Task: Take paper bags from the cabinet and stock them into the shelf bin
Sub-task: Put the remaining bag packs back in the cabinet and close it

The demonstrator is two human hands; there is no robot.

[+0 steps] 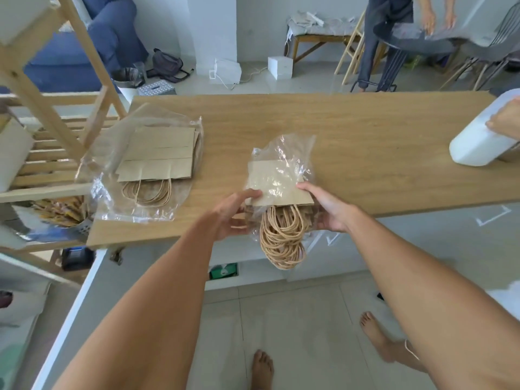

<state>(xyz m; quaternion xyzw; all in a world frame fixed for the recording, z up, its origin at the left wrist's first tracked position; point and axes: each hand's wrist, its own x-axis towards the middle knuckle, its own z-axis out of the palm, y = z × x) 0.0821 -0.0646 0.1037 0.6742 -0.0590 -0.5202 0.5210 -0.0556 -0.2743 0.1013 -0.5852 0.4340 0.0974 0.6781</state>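
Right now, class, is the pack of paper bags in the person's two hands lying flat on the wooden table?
No: the left hand and right hand hold the wrapped pack at the table edge, its rope handles dangling below.

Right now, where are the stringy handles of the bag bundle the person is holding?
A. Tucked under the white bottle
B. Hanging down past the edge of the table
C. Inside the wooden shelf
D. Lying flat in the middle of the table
B: the twisted handles of the held bundle of paper bags droop below the near edge of the table, between the left hand and right hand.
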